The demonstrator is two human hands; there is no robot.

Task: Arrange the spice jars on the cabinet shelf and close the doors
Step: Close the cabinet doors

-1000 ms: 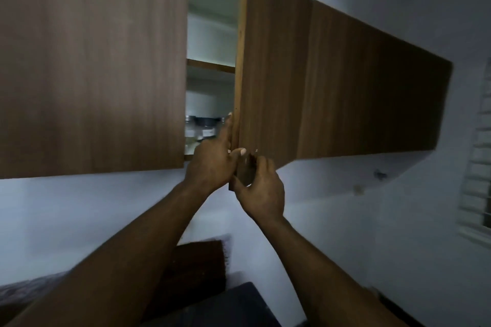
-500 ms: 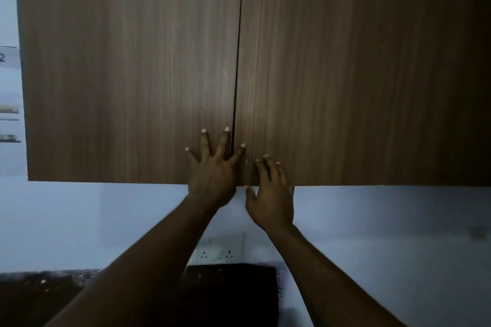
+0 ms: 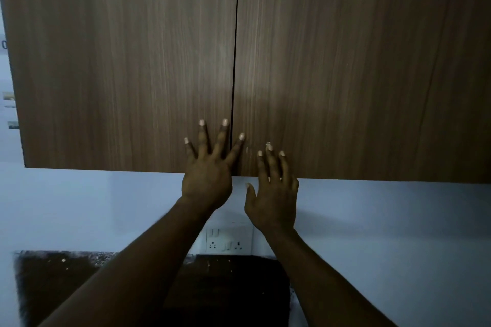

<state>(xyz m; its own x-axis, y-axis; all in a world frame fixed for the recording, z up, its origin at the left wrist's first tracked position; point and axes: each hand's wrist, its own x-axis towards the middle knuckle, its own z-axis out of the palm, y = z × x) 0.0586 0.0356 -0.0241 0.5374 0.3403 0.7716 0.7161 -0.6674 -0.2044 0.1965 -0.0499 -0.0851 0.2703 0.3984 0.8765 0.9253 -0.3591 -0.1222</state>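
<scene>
Wood-grain doors meet at a thin dark seam, so we judge the closing nearly done. Our left hand (image 3: 207,175) lies flat with fingers spread on the left door (image 3: 127,66), one fingertip across the seam; our right hand (image 3: 273,194), fingers apart, touches the right door (image 3: 358,66) near its lower edge. We should press both evenly (jars are hidden inside) until flush.

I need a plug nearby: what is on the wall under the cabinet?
A white wall socket plate sits on the wall below the cabinet doors, between the left hand and right hand. The forearms cover part of the dark surface beneath.
</scene>
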